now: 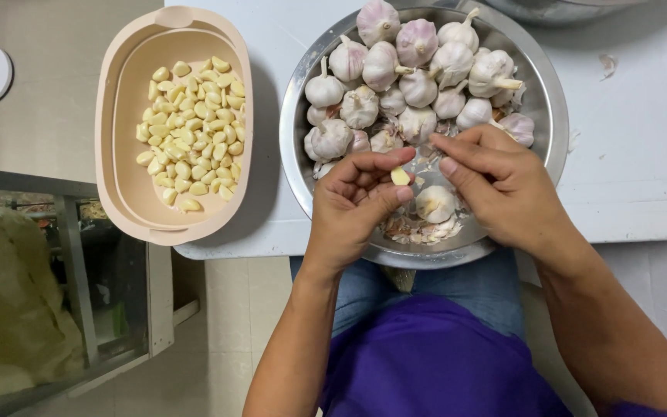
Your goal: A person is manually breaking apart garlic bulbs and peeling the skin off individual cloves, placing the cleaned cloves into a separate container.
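Both hands [364, 197] pinch clove [400, 177] over bowl [550, 116].

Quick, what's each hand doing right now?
Left hand: closed, pinching a peeled garlic clove.
Right hand: fingers curled, fingertips at the clove; what it holds cannot be told.

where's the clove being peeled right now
In the head view the clove is pinched in the left hand fingertips, just above the steel bowl, with the right hand close beside it and a garlic bulb just below.
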